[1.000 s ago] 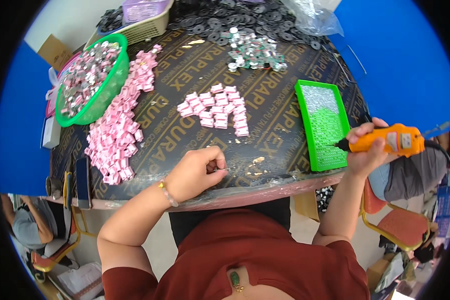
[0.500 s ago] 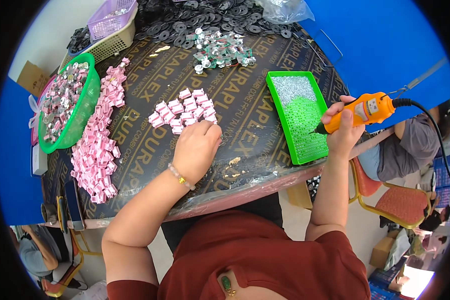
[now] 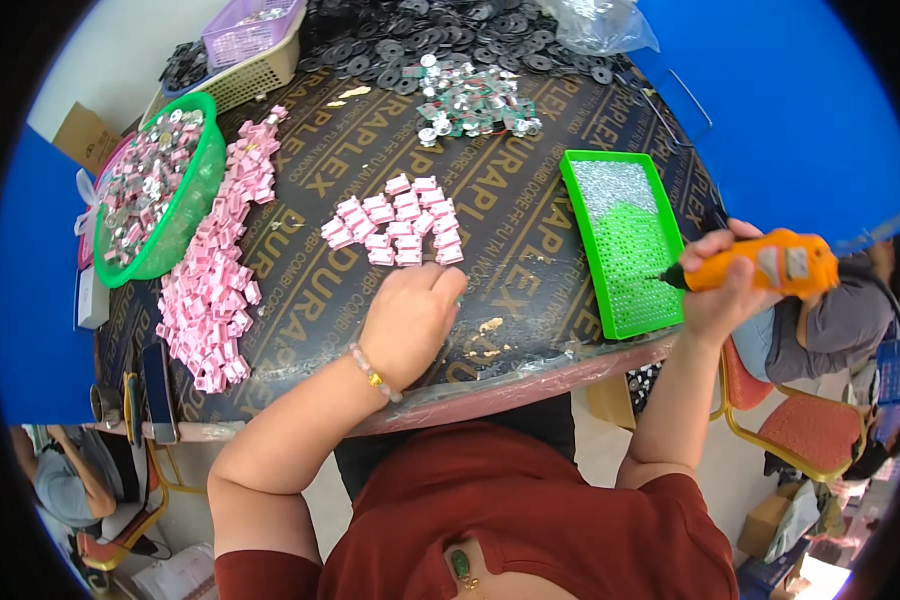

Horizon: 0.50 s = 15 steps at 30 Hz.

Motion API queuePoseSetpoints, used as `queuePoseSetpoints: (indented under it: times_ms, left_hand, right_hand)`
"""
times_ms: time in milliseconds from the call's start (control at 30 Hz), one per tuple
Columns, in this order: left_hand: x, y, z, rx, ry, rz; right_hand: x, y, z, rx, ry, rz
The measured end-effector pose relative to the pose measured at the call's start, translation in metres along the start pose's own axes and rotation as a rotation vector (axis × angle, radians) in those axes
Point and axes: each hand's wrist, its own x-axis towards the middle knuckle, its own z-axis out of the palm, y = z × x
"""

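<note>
My left hand (image 3: 410,318) is closed with its fingers curled down just in front of a small group of pink plastic parts (image 3: 407,212) on the table. What its fingertips hold, if anything, is hidden beneath them. In my right hand (image 3: 722,290) is an orange electric screwdriver (image 3: 770,264), gripped near its black nose. Its tip points left over the right side of a green tray (image 3: 592,262). Small silvery screws (image 3: 602,183) are heaped in the far end of that tray, and the near part is a plate with many small holes.
A long pile of pink parts (image 3: 208,310) lies at the left, beside a tilted green basket (image 3: 206,150) of mixed parts. Farther back are circuit boards (image 3: 475,100) and black discs (image 3: 450,38). A phone (image 3: 159,390) rests at the left edge. A screwdriver cord (image 3: 885,290) trails right.
My left hand has drawn back toward me from the pink group, uncovering its near pieces. The screwdriver has moved slightly right and lies more level. The whole view has shifted a little.
</note>
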Motion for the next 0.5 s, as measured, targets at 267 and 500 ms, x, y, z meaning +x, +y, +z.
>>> queuePoseSetpoints:
  times_ms: [267, 500]
  left_hand:
    - [-0.015, -0.003, -0.011, -0.229, 0.051, -0.156]
    - [-0.022, -0.013, 0.000, -0.211, 0.111, -0.048]
  right_hand:
    - [-0.017, -0.026, 0.054, 0.084, -0.108, -0.009]
    - [-0.034, -0.015, 0.119, 0.376, -0.321, 0.246]
